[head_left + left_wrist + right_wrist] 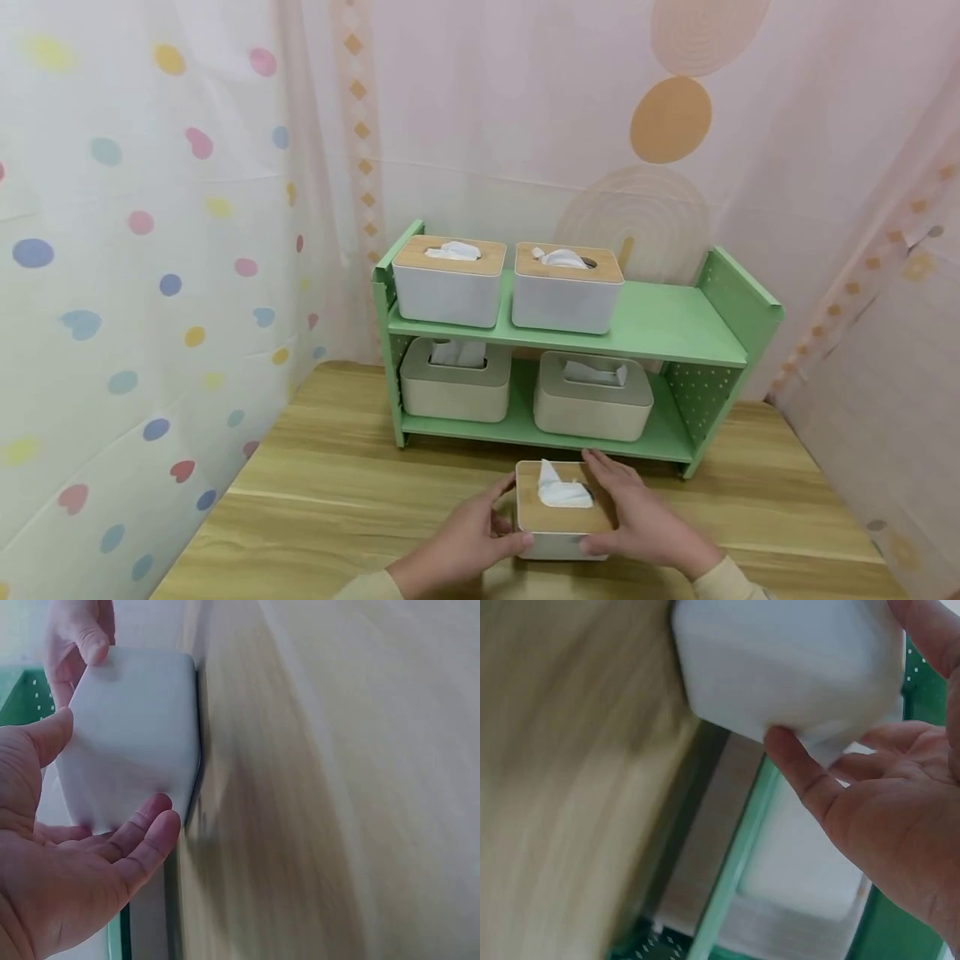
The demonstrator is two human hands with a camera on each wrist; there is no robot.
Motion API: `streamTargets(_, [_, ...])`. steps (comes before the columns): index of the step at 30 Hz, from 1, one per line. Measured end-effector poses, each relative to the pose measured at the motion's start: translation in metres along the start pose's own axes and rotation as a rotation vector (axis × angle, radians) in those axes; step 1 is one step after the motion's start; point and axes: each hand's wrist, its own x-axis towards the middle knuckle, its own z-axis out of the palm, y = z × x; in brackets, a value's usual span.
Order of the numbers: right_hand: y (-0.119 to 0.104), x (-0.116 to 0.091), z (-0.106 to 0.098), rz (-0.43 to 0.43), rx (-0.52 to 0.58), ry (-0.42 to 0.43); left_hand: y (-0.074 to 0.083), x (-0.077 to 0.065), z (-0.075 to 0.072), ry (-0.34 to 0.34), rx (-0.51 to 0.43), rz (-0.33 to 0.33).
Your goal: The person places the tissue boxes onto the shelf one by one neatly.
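A white tissue box [558, 546] with a light wooden lid and a tissue poking from its slot is at the table's front, before the shelf. My left hand [468, 533] holds its left side, thumb at the front corner. On the opposite side my right hand [637, 512] grips it, its thumb on the front face and its other fingers along the lid's right edge. The left wrist view shows the box's plain white wall [135, 735] between both hands, close over the wood. Fingertips of the right hand press against the box [795, 667] in the right wrist view.
Behind stands a green two-tier shelf [667, 321]. Its upper tier bears two wooden-lidded white tissue boxes, left [448, 293] and middle [566, 304]. Two beige tissue boxes, left [453, 396] and right [592, 412], sit below. Patterned curtains [480, 100] surround the wooden table [300, 500].
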Motion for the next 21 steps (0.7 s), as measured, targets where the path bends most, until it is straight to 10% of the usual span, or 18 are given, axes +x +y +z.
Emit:
streamTargets(9, [0.011, 0.0, 0.015, 0.031, 0.228, -0.002, -0.014, -0.012, -0.016, 0.104, -0.046, 0.049])
streamTargets(21, [0.038, -0.007, 0.006, 0.061, 0.448, -0.094, -0.021, -0.004, -0.026, 0.03, -0.128, 0.049])
